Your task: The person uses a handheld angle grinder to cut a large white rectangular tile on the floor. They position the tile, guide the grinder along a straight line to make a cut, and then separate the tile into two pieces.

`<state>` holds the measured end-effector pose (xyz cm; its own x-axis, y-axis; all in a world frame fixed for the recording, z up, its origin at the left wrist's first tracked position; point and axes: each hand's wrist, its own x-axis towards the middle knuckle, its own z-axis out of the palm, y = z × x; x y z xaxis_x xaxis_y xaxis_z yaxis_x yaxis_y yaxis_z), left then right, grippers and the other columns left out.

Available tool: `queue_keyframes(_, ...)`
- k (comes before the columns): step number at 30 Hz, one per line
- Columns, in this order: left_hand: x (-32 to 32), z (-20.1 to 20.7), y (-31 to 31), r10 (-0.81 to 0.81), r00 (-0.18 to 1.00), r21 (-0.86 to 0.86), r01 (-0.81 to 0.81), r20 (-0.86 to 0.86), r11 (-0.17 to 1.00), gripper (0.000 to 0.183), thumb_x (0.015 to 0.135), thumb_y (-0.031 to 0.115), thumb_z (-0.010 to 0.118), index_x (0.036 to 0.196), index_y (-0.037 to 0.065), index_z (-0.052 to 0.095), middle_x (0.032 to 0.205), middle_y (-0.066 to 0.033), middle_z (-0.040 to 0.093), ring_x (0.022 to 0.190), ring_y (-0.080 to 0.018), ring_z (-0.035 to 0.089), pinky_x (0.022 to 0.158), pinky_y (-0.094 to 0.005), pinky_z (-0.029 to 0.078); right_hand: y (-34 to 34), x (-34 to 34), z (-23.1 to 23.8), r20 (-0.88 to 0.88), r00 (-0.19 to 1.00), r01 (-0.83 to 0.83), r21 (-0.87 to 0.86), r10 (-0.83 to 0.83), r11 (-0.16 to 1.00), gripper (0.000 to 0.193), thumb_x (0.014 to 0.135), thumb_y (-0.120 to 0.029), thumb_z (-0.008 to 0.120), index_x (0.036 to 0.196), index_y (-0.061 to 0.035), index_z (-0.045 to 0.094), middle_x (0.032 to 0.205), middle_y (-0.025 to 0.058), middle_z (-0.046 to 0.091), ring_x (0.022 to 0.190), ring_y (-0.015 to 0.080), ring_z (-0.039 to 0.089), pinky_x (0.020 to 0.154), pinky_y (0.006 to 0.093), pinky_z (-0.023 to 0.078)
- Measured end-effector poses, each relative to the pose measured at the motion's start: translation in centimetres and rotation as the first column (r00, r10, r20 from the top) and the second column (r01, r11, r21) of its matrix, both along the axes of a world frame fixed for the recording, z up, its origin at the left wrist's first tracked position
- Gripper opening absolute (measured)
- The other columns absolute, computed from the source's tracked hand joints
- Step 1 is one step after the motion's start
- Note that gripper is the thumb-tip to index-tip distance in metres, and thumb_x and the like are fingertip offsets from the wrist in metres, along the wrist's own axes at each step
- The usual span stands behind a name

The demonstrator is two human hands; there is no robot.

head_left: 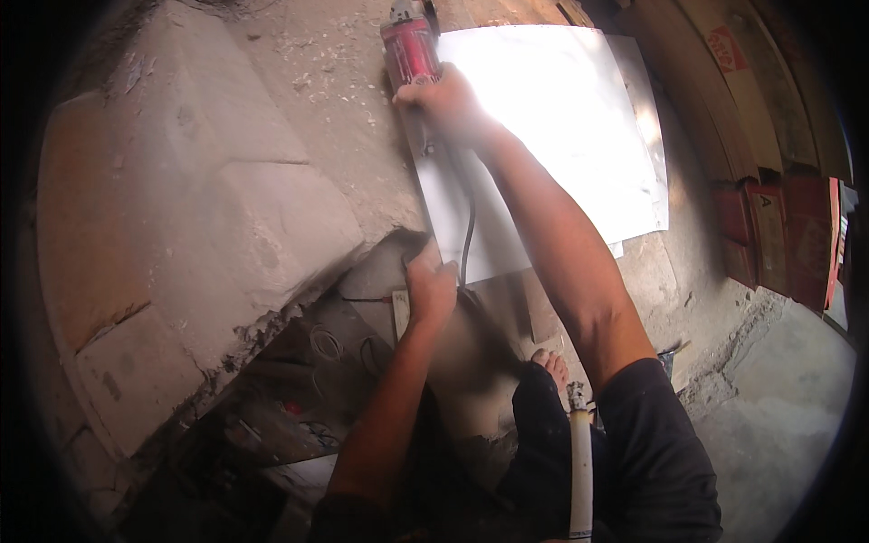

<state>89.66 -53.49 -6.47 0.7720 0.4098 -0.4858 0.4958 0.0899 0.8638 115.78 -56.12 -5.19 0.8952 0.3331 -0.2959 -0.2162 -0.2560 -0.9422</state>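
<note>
Grinder (412, 56) clamped in our right hand (453, 104) by the edge of the sheet (552, 145) — our left hand (432, 288) (we cannot tell its grip) is at the corner, presumably steadying.

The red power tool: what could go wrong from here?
The cord might snag, since it passes close to the left hand. If the red power tool slipped from the right hand, it could scratch the white sheet beside it. The visible foot is bare, so anything falling could hurt it.
</note>
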Motion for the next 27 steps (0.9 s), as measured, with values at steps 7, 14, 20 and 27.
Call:
queue_keyframes(7,0.0,-0.4,-0.1,0.01,1.0,-0.004,-0.01,-0.026,1.0,0.032,0.081,-0.008,0.052,0.111,-0.005,0.065,0.093,-0.0142,0.071,0.086,-0.0179,0.066,0.08,-0.0331,0.051,-0.2,0.1,0.2,-0.023,0.999,-0.025,0.005,0.025,1.0,0.068,0.073,-0.033,0.081,0.119,0.01,0.056,0.096,0.0191,0.067,0.082,0.0257,0.068,0.07,0.0373,0.056)
queue_keyframes(14,0.4,0.9,0.7,-0.106,0.985,-0.069,0.097,-0.138,0.993,0.056,0.088,-0.012,0.054,0.144,-0.012,0.048,0.137,-0.0177,0.061,0.127,-0.0236,0.058,0.106,-0.0327,0.043,-0.7,-1.8,1.0,-0.039,0.999,-0.012,-0.019,0.012,1.0,0.069,0.072,-0.03,0.083,0.121,0.0091,0.055,0.1,0.02,0.066,0.088,0.0269,0.067,0.078,0.0378,0.055)
queue_keyframes(20,1.0,2.4,0.2,-0.066,0.982,-0.119,0.046,-0.176,0.992,0.058,0.088,-0.011,0.057,0.145,-0.012,0.046,0.142,-0.0195,0.058,0.134,-0.0259,0.053,0.11,-0.0342,0.04,-1.6,-3.3,0.1,-0.11,0.994,0.009,0.051,-0.004,0.999,0.069,0.07,-0.028,0.083,0.122,0.0081,0.055,0.103,0.0201,0.066,0.094,0.0278,0.066,0.084,0.0382,0.054)
queue_keyframes(27,0.6,1.4,0.0,0.015,0.998,-0.108,-0.023,-0.066,0.994,0.047,0.082,-0.011,0.05,0.128,-0.008,0.061,0.112,-0.0108,0.071,0.103,-0.0148,0.066,0.09,-0.0275,0.049,-2.1,-4.9,-0.5,-0.106,0.994,0.004,0.041,0.001,0.999,0.073,0.066,-0.033,0.084,0.118,0.0084,0.055,0.108,0.0242,0.066,0.099,0.0321,0.067,0.088,0.0392,0.054)
